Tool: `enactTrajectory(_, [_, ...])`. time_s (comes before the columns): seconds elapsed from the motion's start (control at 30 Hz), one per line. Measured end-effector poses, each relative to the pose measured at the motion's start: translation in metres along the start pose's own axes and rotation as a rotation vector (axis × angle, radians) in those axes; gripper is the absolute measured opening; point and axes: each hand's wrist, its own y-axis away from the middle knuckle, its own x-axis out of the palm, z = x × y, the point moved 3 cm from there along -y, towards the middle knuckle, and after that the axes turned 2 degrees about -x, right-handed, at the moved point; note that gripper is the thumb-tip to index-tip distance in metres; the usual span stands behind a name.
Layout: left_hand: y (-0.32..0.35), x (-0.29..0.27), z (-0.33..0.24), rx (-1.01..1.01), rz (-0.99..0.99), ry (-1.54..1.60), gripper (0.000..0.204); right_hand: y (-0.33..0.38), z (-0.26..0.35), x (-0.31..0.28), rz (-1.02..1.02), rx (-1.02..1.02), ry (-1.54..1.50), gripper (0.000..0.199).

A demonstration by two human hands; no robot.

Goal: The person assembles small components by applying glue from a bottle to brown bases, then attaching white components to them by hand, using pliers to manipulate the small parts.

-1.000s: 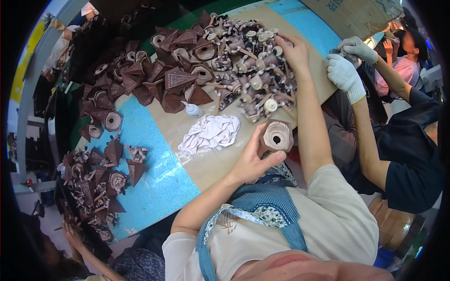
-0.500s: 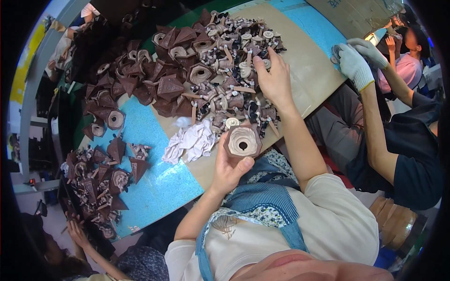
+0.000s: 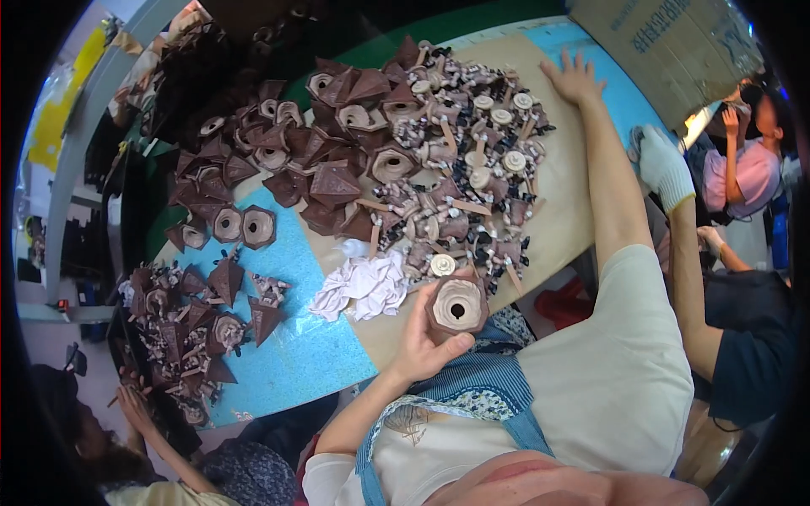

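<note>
My left hand point(image 3: 429, 347) is wrapped round a brown, many-sided roof-shaped piece point(image 3: 456, 307), its pale hollow underside with a round hole facing up. Stretched far across the table, my right hand point(image 3: 575, 81) has its fingers spread over the brown paper point(image 3: 557, 152), near the blue surface, and nothing is in it. Between my hands lies a heap of small mixed figure parts point(image 3: 472, 169), with pale round discs and flat sticks among them. Several more brown roof-shaped pieces point(image 3: 336, 185) are piled left of that heap.
A crumpled white cloth point(image 3: 363, 285) lies at the table's near edge. Assembled brown pieces point(image 3: 181, 329) cluster at the left on the blue tabletop point(image 3: 295, 371). A cardboard box point(image 3: 666, 51) stands at the far right. A co-worker's gloved hand point(image 3: 666, 169) is beside my right arm; another person sits lower left.
My right hand has moved from the heap of parts far out to the right, its fingers now spread. The left hand still holds the roof-shaped piece. My view has shifted.
</note>
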Motion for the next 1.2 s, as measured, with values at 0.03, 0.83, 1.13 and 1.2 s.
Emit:
enactTrajectory(0.03, [0.002, -0.002, 0.0, 0.006, -0.014, -0.006, 0.078, -0.002, 0.012, 0.0, 0.0, -0.015, -0.008, 0.086])
enactTrajectory(0.83, [0.0, -0.004, -0.002, 0.036, 0.059, 0.005, 0.08, 0.066, 0.174, -0.083, 0.626, -0.818, -1.255, 0.019])
enactTrajectory(1.13, [-0.002, -0.003, -0.004, 0.053, 0.023, -0.015, 0.085, 0.149, 0.224, -0.127, 0.813, -1.209, -0.995, 0.025])
enactTrajectory(1.2, [-0.001, 0.0, -0.005, 0.054, 0.022, 0.019, 0.084, 0.115, 0.203, -0.126, 0.498, -1.062, -1.219, 0.023])
